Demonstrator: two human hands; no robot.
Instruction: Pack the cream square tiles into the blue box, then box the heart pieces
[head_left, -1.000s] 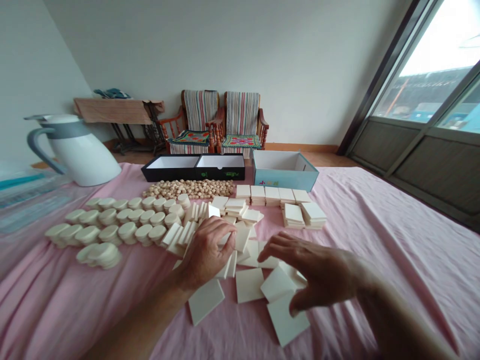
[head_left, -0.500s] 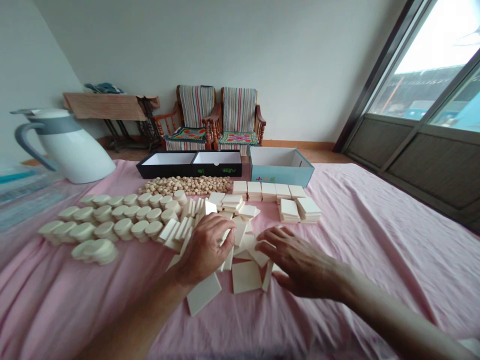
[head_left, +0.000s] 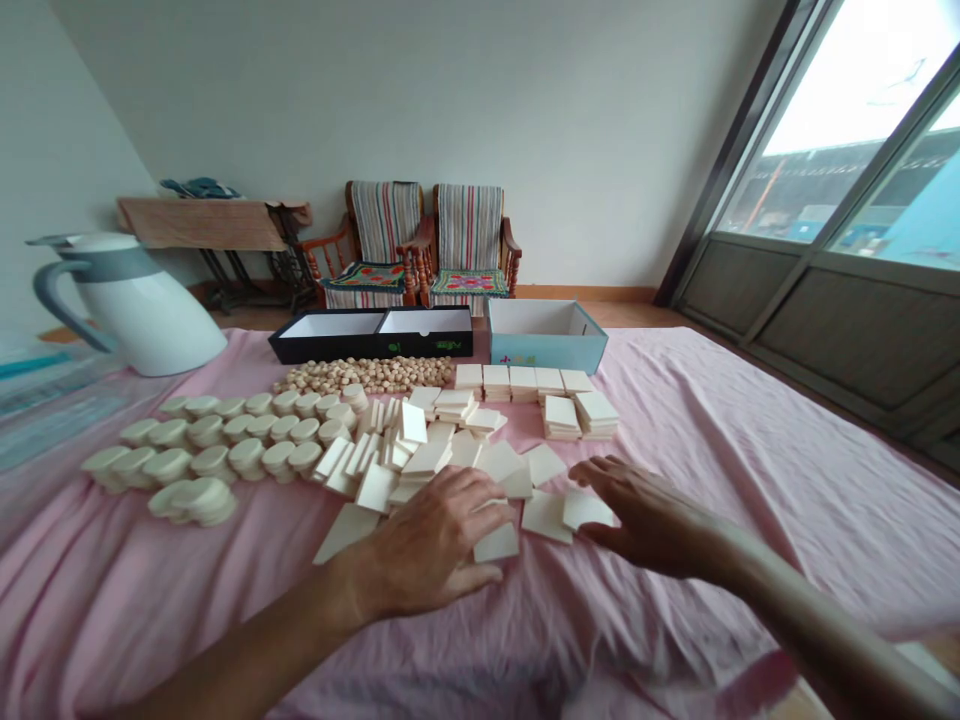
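Note:
A loose pile of pale square wooden tiles (head_left: 506, 465) covers the middle of the pink cloth. My left hand (head_left: 439, 535) lies low over its near edge, thumb and fingers apart around a tile (head_left: 496, 543); its palm side is hidden. To the right, my right hand (head_left: 641, 515) is open, with fingers and thumb spread beside another tile (head_left: 586, 509). Behind the pile stand a row of stacked square tiles (head_left: 523, 382) and two more stacks (head_left: 596, 412) in front of its right end.
Stacks of round wooden discs (head_left: 247, 455) fill the left side, with small wooden beads (head_left: 367, 375) behind. A black box (head_left: 431, 335) and a light-blue box (head_left: 547, 350) stand at the back. A white jug (head_left: 165, 320) is far left. Two chairs (head_left: 469, 240) stand beyond.
My left hand has come nearer and slightly right, fingers now spread lower. My right hand has shifted right. Tiles near both hands have slid and spread; the view has shifted slightly.

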